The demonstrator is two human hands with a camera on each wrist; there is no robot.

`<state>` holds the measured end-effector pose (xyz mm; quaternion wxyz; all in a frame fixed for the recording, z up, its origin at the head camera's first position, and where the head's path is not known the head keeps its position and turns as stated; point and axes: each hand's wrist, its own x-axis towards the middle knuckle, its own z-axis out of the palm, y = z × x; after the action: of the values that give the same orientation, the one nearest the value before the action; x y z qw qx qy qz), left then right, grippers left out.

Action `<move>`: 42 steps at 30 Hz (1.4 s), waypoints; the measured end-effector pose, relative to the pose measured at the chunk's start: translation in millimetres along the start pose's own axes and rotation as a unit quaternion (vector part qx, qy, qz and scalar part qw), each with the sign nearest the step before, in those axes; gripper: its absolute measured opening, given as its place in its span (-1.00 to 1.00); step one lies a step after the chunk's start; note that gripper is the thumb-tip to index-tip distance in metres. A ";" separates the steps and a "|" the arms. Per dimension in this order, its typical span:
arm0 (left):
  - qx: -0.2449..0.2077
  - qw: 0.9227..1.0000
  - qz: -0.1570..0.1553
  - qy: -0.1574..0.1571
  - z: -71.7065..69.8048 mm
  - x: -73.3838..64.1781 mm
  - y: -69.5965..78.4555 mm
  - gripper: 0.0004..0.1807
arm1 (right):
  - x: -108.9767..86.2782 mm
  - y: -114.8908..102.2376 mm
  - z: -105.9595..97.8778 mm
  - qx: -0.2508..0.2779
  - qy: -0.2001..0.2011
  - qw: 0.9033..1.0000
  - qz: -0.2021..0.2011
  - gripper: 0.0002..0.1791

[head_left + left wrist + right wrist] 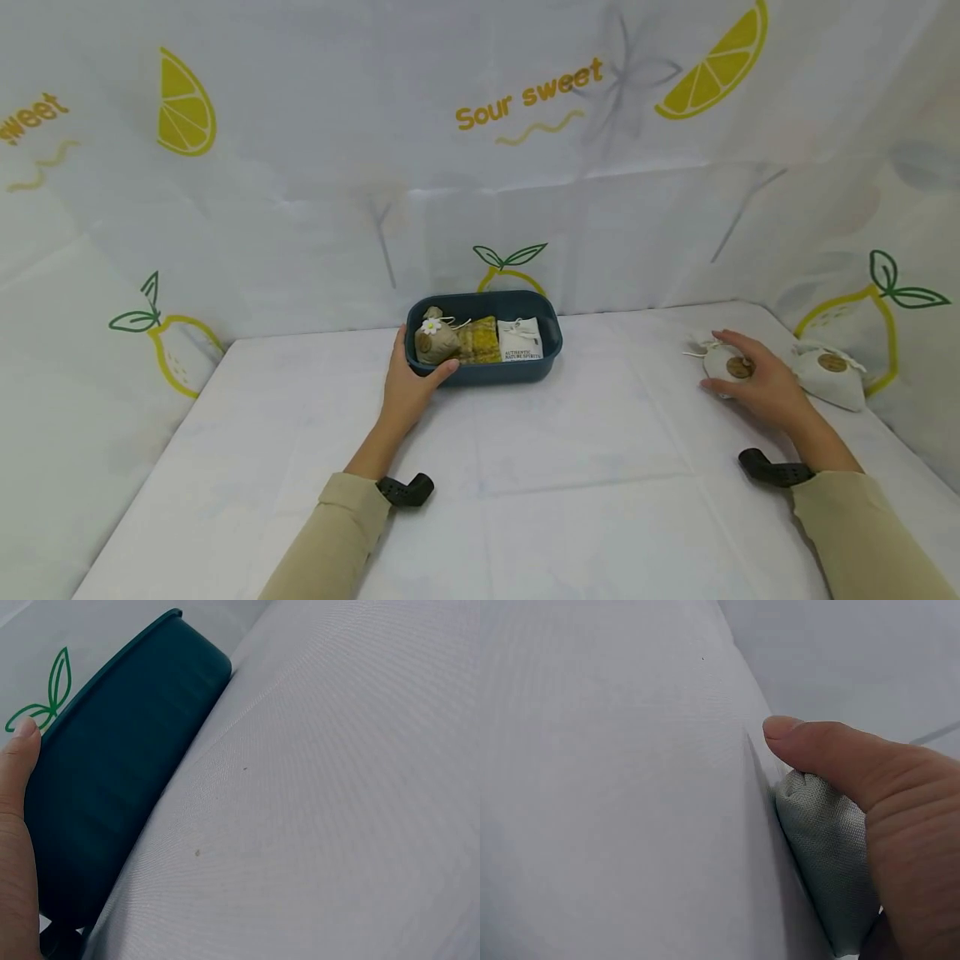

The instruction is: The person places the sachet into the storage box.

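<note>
A dark blue oblong tub (483, 377) stands against the back of the table. My left hand (411, 385) grips its left end, thumb over the near rim; the left wrist view shows that thumb (19, 765) beside the tub's wall (124, 761). Inside sit a tan drawstring pouch (435, 343) with a white flower, a yellow patterned pouch (480, 339) and a white printed pouch (520, 339). Far right, my right hand (765, 385) holds a small white drawstring pouch (720, 362) with a round brown patch between thumb and fingers. Its far fingers are hidden.
Another white pouch (832, 387) with a brown patch lies just right of my right hand, by the table's right edge. A white cloth covers the table (555, 467). Behind rises a white curtain (322, 225) printed with lemons.
</note>
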<state>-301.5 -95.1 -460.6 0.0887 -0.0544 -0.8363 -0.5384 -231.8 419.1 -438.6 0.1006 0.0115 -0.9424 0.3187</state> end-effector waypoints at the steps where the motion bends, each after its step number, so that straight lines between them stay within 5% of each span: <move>1: 0.000 1.000 -0.002 0.000 -0.1 -0.3 0.5 0.23 | -0.5 1.9 0.5 -0.006 0.002 1.000 0.006 0.01; 15: 0.004 1.000 -0.001 -0.001 0.1 -0.3 1.3 0.22 | -8.8 18.1 -11.1 0.010 -0.038 0.998 0.050 0.15; 31: 0.000 1.000 0.004 0.004 -2.1 0.2 0.5 0.24 | -6.5 14.0 -7.5 -0.015 0.026 0.997 0.077 -0.01; 42: -0.002 1.000 -0.005 0.002 0.7 1.7 -1.1 0.25 | 10.3 -26.0 -10.9 0.015 0.024 0.996 0.085 0.03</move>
<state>-303.4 -94.9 -461.5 0.0881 -0.0491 -0.8352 -0.5406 -237.7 405.4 -412.6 0.0954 -0.0744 -0.9324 0.3407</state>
